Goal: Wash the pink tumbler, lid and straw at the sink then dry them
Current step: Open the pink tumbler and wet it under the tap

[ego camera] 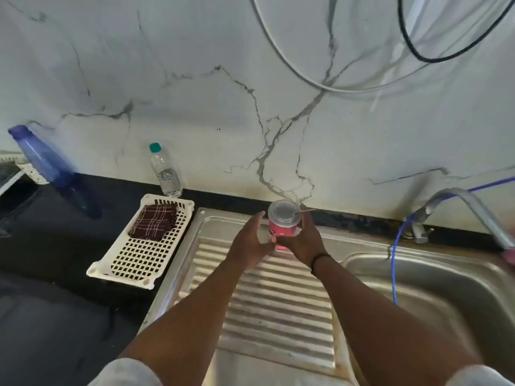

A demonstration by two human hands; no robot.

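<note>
Right hand grips pink tumbler; left hand open beside.

Black counter: white tray, bottle.

Tumbler stands on drainboard; basin right of it; tray left, cloth on it.

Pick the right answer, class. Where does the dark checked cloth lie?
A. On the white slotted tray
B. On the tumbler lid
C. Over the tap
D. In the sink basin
A: the cloth lies folded at the far end of the tray, on the dark counter left of the sink's ribbed drainboard, apart from the tumbler and tap.
</note>
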